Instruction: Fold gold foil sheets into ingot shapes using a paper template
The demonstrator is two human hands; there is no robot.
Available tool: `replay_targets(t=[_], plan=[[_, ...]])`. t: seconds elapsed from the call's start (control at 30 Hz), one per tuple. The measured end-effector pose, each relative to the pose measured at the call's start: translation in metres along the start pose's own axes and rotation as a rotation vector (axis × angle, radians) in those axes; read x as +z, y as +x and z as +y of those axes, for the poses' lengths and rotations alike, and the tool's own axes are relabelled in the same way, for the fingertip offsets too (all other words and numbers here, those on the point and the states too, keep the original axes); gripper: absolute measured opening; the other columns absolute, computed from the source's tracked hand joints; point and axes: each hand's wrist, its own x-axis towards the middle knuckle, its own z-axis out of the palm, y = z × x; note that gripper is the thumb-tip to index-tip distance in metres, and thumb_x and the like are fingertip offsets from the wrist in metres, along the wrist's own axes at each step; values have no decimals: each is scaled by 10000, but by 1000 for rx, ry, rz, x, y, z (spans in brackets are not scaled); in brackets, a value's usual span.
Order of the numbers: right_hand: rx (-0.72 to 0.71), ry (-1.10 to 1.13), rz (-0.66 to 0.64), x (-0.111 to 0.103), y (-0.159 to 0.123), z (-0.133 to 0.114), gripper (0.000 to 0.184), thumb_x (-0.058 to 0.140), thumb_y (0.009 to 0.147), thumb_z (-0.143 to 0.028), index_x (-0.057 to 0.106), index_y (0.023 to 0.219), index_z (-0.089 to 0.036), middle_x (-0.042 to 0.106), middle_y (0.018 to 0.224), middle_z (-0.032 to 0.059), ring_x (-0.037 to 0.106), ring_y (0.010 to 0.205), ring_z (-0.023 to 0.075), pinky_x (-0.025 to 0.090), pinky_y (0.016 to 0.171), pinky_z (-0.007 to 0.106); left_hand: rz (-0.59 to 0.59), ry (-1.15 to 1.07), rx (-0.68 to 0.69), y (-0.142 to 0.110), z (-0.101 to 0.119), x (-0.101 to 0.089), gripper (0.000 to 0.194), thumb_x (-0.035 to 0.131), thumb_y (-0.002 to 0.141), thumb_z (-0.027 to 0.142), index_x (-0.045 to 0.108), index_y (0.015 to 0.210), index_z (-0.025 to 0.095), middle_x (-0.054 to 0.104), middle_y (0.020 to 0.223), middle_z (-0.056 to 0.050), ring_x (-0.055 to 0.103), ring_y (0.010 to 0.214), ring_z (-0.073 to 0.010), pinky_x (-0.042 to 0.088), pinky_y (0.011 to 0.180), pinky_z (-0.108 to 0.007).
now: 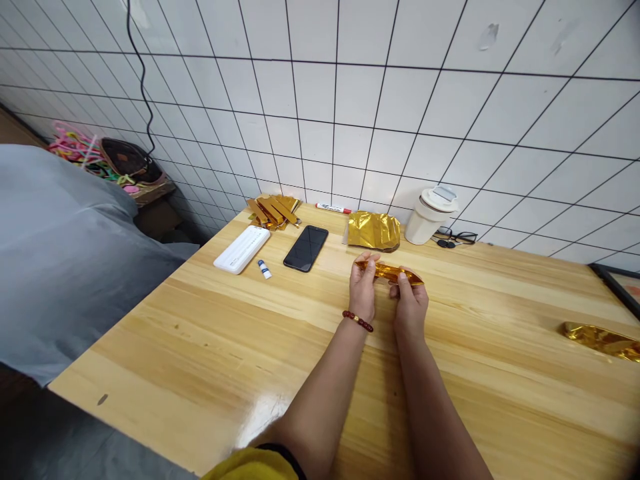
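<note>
Between my two hands, just above the table, is a folded piece of gold foil paper [387, 271], long and narrow with pointed ends. My left hand [362, 287], with a dark red bead bracelet [357, 321] at its wrist, grips the left end, thumb on top. At the right end my right hand [411, 303] pinches the same piece, its thumb pressed on the near edge. Fingers underneath are partly hidden. Behind the hands lies a stack of flat gold foil sheets [374, 231]. Folded gold strips [275, 211] are heaped at the table's back left corner.
On the wooden table [200, 360] are a black phone [306, 248], a white power bank [243, 249], a small blue-and-white tube [265, 269], a marker [333, 209], a lidded cup [430, 215] and glasses [456, 236]. A gold foil bundle [603, 340] lies far right. Grey cloth [65, 247] hangs at left.
</note>
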Motion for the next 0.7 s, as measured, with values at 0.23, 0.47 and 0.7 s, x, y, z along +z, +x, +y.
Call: replay_targets(t=[0.23, 0.47, 0.7], plan=[[-14, 19, 74, 0, -2, -5, 339, 753, 714, -404, 701, 939, -156, 619, 722, -16, 463, 537, 81, 384, 535, 242, -58, 66, 69, 1, -2, -1, 332, 756, 752, 454, 704, 932, 180, 728, 1042, -88, 655, 980, -197, 476, 935, -351], [-30, -46, 115, 0, -3, -6, 498, 639, 812, -565, 721, 1064, -143, 644, 776, 10, 477, 540, 81, 400, 550, 247, -35, 95, 127, -2, 0, 1, 396, 722, 785, 514, 733, 998, 180, 736, 1082, -106, 660, 1037, -219, 472, 965, -368], [1, -126, 39, 1, -6, -2, 639, 559, 841, -631, 655, 1242, -143, 644, 802, 14, 527, 556, 102, 447, 577, 269, -27, 118, 142, -1, -3, -1, 413, 671, 832, 531, 717, 1111, 230, 693, 1231, -96, 604, 1182, -226, 435, 1041, -370]])
